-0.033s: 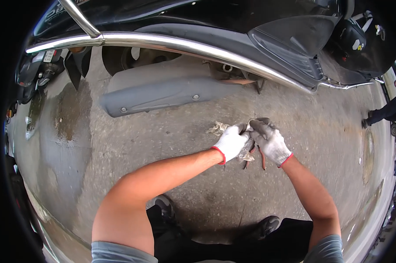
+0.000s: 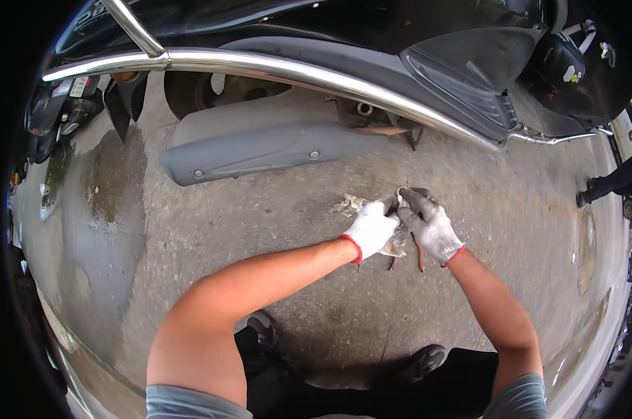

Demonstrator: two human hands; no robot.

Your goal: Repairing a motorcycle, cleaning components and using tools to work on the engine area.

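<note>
My left hand (image 2: pixel 372 225) and my right hand (image 2: pixel 434 229) wear white knit gloves with red cuffs and grey, soiled fingers. They come together low over the concrete, fingers pinched. A small pale curved piece (image 2: pixel 401 193) shows between the right thumb and fingers. What the left fingers grip is hidden by the glove. Crumpled, clear-looking wrapping (image 2: pixel 397 247) lies beneath the hands, with another crumpled scrap (image 2: pixel 349 204) showing beyond the left hand. Red handles (image 2: pixel 420 255), like those of pliers, stick out toward me below the right hand; the tool's head is covered.
Across the top stands a black scooter with a chrome side bar (image 2: pixel 274 68). Its grey exhaust cover (image 2: pixel 260 155) hangs low beyond my hands. A wet patch (image 2: pixel 110 188) marks the concrete at left. A person's dark-trousered leg (image 2: pixel 620 178) is at far right.
Both hands stay in nearly the same place. The right fingers have shifted slightly, and the pale curved piece shows a little more clearly between them.
</note>
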